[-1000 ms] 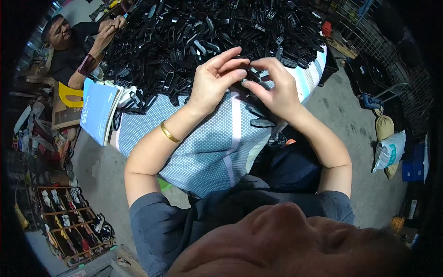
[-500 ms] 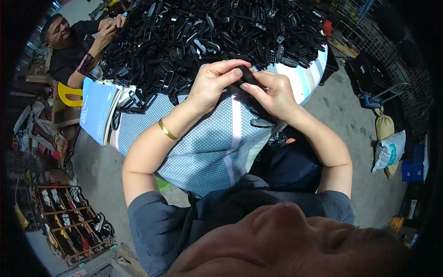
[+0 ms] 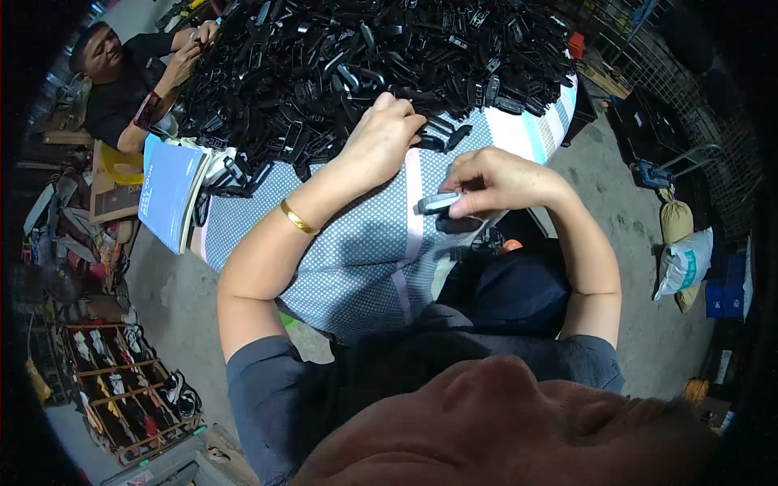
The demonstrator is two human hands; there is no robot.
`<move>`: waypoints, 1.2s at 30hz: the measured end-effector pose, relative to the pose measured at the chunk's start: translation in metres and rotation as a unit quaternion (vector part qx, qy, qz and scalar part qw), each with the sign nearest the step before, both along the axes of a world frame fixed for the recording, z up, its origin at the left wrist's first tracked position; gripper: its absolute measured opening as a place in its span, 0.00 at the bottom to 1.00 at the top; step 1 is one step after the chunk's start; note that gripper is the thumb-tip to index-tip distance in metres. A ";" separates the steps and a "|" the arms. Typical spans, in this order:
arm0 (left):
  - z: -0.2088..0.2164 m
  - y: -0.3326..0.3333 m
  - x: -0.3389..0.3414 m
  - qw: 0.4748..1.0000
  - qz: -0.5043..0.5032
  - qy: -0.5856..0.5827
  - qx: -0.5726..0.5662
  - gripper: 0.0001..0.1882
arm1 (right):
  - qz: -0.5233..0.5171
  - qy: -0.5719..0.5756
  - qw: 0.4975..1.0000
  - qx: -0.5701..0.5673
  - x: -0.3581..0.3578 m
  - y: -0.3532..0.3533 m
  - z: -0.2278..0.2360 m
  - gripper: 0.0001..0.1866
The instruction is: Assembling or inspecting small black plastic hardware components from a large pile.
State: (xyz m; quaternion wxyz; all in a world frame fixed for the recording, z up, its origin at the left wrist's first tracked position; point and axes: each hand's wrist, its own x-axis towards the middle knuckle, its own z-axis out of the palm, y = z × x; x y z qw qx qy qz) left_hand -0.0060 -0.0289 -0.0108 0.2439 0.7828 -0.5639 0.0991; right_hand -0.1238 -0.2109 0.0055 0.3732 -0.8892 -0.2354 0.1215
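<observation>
A large heap of small, oblong black plastic pieces [image 3: 316, 73] covers the far part of a patterned cloth [image 3: 340, 219]. My left hand [image 3: 382, 134] rests at the heap's near edge with its fingers curled in; whatever they grip is hidden behind the hand. Between the thumb and fingers of my right hand [image 3: 506, 185] is a small oblong plastic piece [image 3: 438, 202], dark with a greyish shine. It is held low over the cloth, near a pale pink stripe. Several black pieces lie loose just right of my left hand.
At the far left a co-worker's hands [image 3: 194, 44] are at the heap's edge. A blue booklet [image 3: 168, 194] leans at the cloth's left side. A divided rack [image 3: 134, 389] stands on the floor lower left; sacks [image 3: 685, 263] and a blue box [image 3: 724, 287] are at right.
My hands were together over a black piece and are now apart. The left has moved onto the heap's edge; the right has come nearer and now pinches an oblong piece by the cloth.
</observation>
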 end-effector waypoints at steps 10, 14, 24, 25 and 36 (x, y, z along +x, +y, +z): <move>0.009 0.008 0.000 0.999 0.035 -0.025 0.028 0.16 | -0.190 -0.310 0.916 -0.172 0.013 -0.007 -0.022 0.10; 0.011 0.009 -0.001 0.999 0.030 0.003 -0.043 0.18 | -0.210 -0.376 0.884 -0.184 0.016 -0.012 -0.025 0.09; 0.004 -0.001 -0.014 0.984 -0.046 0.150 -0.080 0.17 | -0.297 -0.479 0.825 -0.034 0.021 0.009 -0.013 0.09; 0.005 0.000 -0.013 0.986 -0.045 0.152 -0.052 0.22 | -0.282 -0.501 0.816 -0.057 0.021 0.012 -0.012 0.09; 0.009 0.002 -0.012 0.709 -0.036 0.655 -0.260 0.21 | -0.245 -0.424 0.867 0.090 0.022 0.032 -0.017 0.17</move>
